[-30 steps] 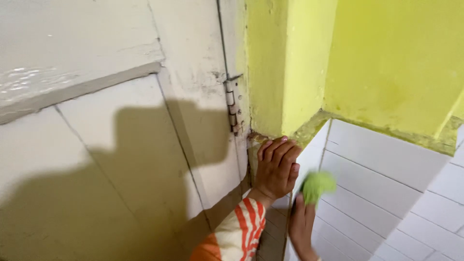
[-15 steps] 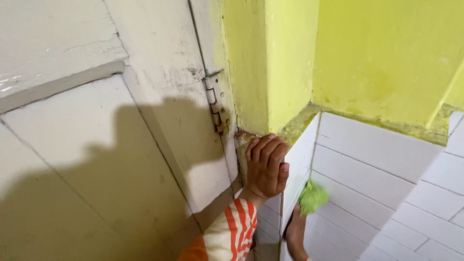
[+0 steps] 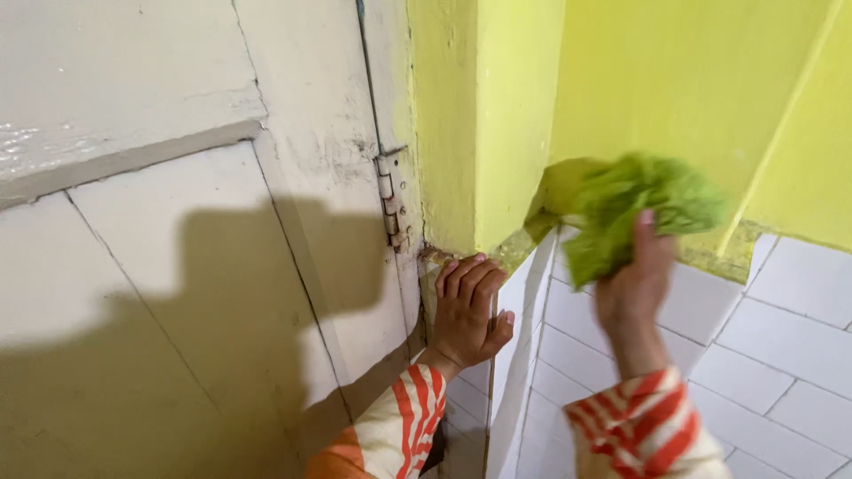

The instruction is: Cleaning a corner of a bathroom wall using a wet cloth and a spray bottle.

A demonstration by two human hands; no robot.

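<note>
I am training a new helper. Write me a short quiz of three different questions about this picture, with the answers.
1. True or false: the right hand holds a green cloth.
2. Where does the left hand rest? A) on the door hinge; B) on the corner edge where the white tiles begin; C) on the green cloth.
3. Fill in: the wall above the tiles is painted ____.

Key: 1 true; 2 B; 3 yellow.
</note>
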